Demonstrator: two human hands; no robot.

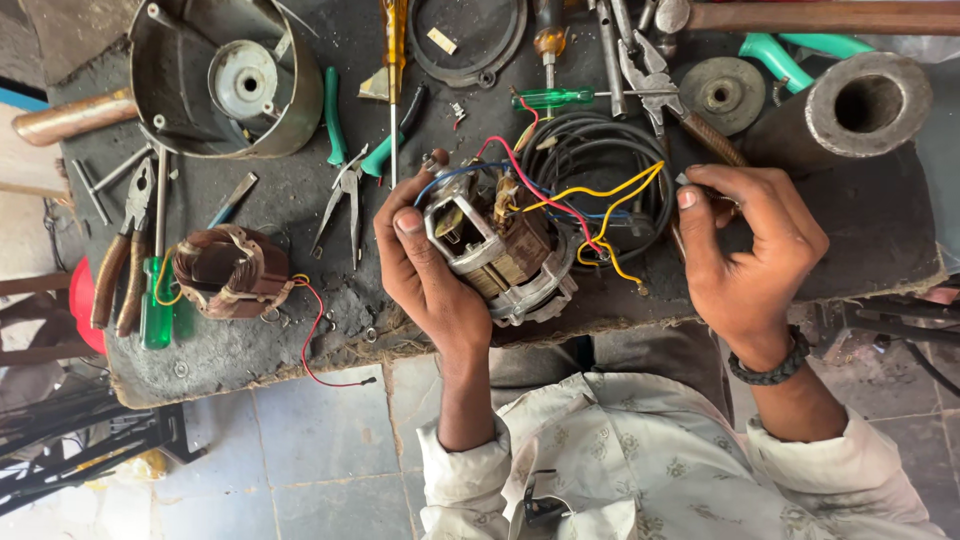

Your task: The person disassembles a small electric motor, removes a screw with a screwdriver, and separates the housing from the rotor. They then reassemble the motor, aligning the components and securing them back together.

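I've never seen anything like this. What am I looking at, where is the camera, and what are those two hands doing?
The one picture comes from a camera on a person's head, looking down at their own hands over a dark, grimy workbench. The left hand grips a small electric motor trailing red, blue and yellow wires. The right hand pinches something small near the yellow wire; what exactly is hidden. Around them lie a copper-wound coil, pliers, a green-handled screwdriver, a round metal housing and a thick metal pipe.
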